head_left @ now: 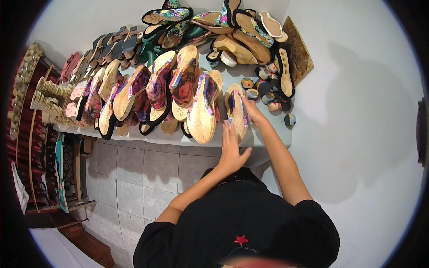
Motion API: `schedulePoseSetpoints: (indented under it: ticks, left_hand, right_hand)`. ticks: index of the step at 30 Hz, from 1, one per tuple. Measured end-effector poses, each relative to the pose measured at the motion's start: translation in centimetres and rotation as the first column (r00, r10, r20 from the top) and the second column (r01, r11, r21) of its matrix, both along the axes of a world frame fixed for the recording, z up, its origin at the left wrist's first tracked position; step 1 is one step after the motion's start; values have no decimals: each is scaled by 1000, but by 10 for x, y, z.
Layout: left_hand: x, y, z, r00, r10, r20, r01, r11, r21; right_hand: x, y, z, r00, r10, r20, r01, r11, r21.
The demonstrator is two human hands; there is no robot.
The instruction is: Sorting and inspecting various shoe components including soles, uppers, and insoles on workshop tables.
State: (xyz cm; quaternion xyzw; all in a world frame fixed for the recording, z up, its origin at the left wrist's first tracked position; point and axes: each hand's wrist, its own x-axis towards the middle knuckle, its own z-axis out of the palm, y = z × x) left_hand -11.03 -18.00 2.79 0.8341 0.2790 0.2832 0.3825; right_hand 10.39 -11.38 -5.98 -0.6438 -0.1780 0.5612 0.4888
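Observation:
A tan, cork-coloured sandal sole (235, 105) with a strip of purple floral fabric stands tilted near the table's front edge. My right hand (253, 111) grips it along its right side, with some fingers hidden behind it. At its lower left, my left hand (231, 149) is open, fingers stretched upward and thumb apart; whether the fingertips touch the sole I cannot tell. Just left stands a larger tan sole (201, 127) with similar purple fabric. Beyond it are several floral wedge sandals (182, 87) in a row.
Small round patterned pieces (268, 98) and a black-edged sole (285, 73) lie to the right. More sandals (250, 47) are heaped at the back, beside a brown board (297, 51) against the wall. Stacked pale soles (49, 96) stand far left. The table edge (205, 145) runs before me.

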Motion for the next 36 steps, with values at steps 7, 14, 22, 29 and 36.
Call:
schedulePoseSetpoints:
  ticks: [7,14,22,29,36]
  left_hand:
    - [26,13,26,990,-124,68,125,992,2]
    - [67,41,30,992,13,124,-3,997,-81]
    - [99,61,19,994,110,21,-111,993,31]
    - [102,66,-2,991,118,-55,-120,992,-36]
    - [97,64,-9,989,97,-111,-94,995,33]
  right_hand:
    - [46,58,60,614,-178,769,156,982,103]
    - [132,150,137,123,-242,962,37,970,240]
    - [183,179,140,-119,-180,976,-111,980,168]
    - [217,157,190,190,-530,827,54,846,530]
    - [253,153,279,13,-416,909,222,888,403]
